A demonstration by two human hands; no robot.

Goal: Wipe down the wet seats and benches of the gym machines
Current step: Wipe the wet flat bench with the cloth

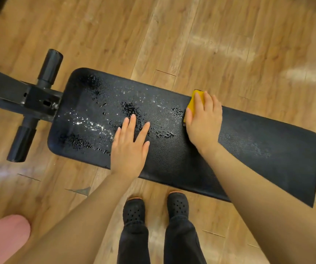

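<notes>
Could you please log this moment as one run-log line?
right hand presses yellow sponge on bench pad | left hand flat on pad | water droplets remain left

Glossy wood-plank floor (pixel 220 44) catches pale light glare at right.

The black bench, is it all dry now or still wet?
Still partly wet. The bench has shiny water drops on its left part, by the roller end. The part right of the yellow sponge looks mostly dry.

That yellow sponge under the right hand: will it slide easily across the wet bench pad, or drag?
The yellow sponge probably glides; droplets cover the bench pad ahead. Looks soft, so it likely compresses under the right hand.
</notes>
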